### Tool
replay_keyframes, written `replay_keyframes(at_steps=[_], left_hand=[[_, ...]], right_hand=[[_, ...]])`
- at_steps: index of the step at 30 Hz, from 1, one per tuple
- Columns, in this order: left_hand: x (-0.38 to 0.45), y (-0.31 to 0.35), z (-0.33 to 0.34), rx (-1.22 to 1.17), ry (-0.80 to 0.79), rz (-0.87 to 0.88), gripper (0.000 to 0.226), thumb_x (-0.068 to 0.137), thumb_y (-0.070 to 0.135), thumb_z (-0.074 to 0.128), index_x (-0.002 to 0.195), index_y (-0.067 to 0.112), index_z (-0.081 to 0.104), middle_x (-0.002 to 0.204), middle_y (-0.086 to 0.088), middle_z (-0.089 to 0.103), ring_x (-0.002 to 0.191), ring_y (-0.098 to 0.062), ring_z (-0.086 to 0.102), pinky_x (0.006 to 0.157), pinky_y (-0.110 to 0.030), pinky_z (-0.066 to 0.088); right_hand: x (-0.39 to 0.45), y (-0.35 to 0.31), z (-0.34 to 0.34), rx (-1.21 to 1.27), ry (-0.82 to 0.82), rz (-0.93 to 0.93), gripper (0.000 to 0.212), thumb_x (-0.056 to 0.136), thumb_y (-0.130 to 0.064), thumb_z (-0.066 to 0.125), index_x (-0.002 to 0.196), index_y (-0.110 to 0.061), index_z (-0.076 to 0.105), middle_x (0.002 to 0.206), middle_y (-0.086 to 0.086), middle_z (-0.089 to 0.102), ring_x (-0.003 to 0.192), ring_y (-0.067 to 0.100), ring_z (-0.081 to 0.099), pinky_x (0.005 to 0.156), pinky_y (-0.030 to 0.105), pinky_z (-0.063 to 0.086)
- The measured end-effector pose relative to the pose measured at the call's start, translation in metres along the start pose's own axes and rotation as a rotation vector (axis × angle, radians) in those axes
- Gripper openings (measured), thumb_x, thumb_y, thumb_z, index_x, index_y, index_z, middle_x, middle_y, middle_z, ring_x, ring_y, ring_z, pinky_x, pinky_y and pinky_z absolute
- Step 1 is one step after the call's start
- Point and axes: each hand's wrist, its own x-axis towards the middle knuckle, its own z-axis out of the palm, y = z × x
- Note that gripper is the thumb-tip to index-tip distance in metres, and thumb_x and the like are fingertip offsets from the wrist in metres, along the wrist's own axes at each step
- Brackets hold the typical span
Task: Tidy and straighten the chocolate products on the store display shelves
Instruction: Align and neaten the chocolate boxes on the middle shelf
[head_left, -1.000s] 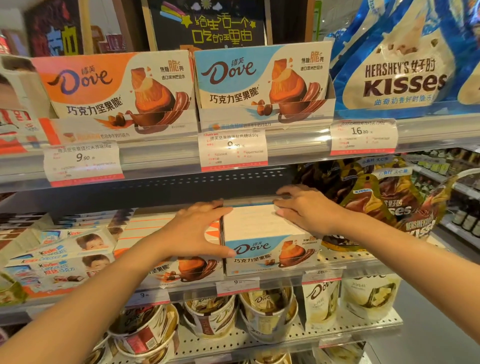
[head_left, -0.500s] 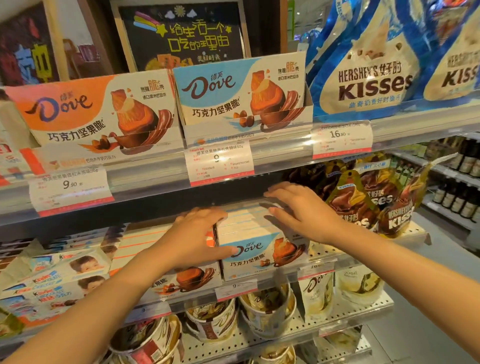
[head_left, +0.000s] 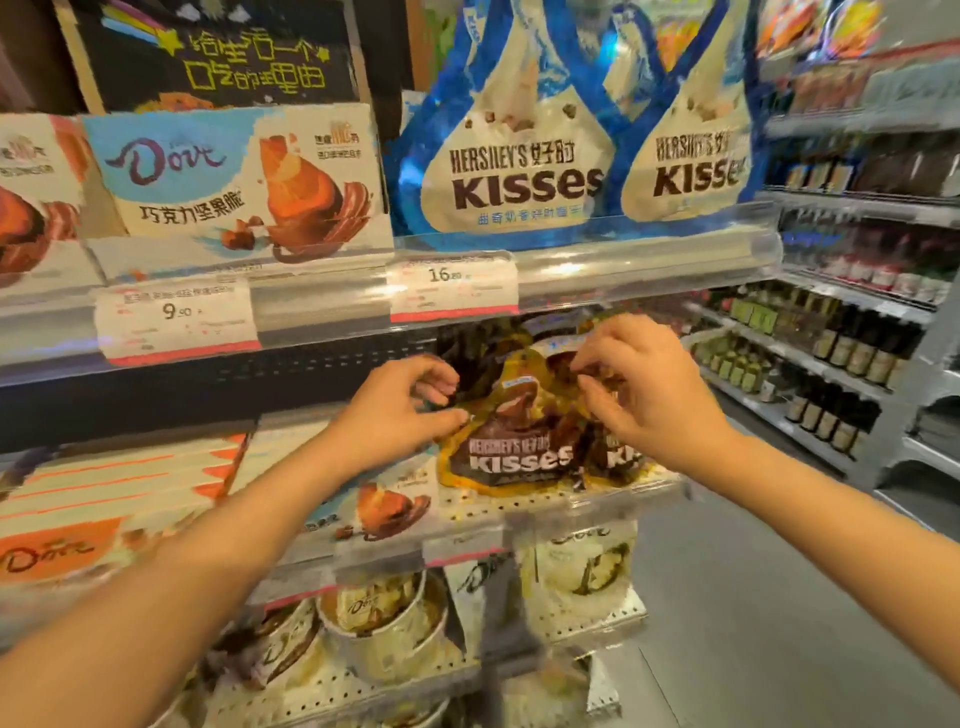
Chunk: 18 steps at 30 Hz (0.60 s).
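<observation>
Middle shelf: I see a perforated metal shelf (head_left: 524, 501) with a clear plastic front rail, holding the goods I'm working on.
Brown bags: the front brown-and-gold Hershey's Kisses bag (head_left: 511, 447) stands upright at the shelf's right end, long axis vertical, printed face toward me, pointed top tipped slightly back; a second brown bag (head_left: 615, 457) stands just beside it.
Dove box: a blue-and-white cardboard Dove box (head_left: 387, 501) lies flat just left of the bags.
Left hand: my left hand (head_left: 400, 410) pinches the front bag's upper left edge.
Right hand: my right hand (head_left: 641, 387) has its fingers curled, pinching the bags' crumpled tops.
</observation>
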Motion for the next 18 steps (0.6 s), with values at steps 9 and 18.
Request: replay_keyframes(at_steps=[9, 18], left_hand=[[0.037, 0.018, 0.059, -0.090, 0.024, -0.234, 0.037, 0.072, 0.009, 0.078, 0.102, 0.008, 0.056, 0.075, 0.002, 0.050, 0.064, -0.002, 0.048, 0.062, -0.013, 0.039], [0.039, 0.032, 0.068, 0.027, 0.002, -0.309, 0.005, 0.083, 0.014, 0.068, 0.083, 0.009, 0.069, 0.083, -0.004, 0.068, 0.075, -0.011, 0.061, 0.072, -0.027, 0.048]], right_hand=[[-0.042, 0.086, 0.000, 0.252, -0.086, 0.659, 0.073, 0.063, -0.036, 0.083, 0.116, -0.012, 0.040, 0.108, -0.001, 0.039, 0.100, 0.015, 0.042, 0.085, 0.031, 0.041], [-0.037, 0.120, 0.012, 0.658, -0.435, 0.846, 0.033, 0.068, -0.013, 0.081, 0.095, -0.012, 0.063, 0.092, 0.003, 0.067, 0.095, 0.023, 0.065, 0.081, 0.038, 0.054]])
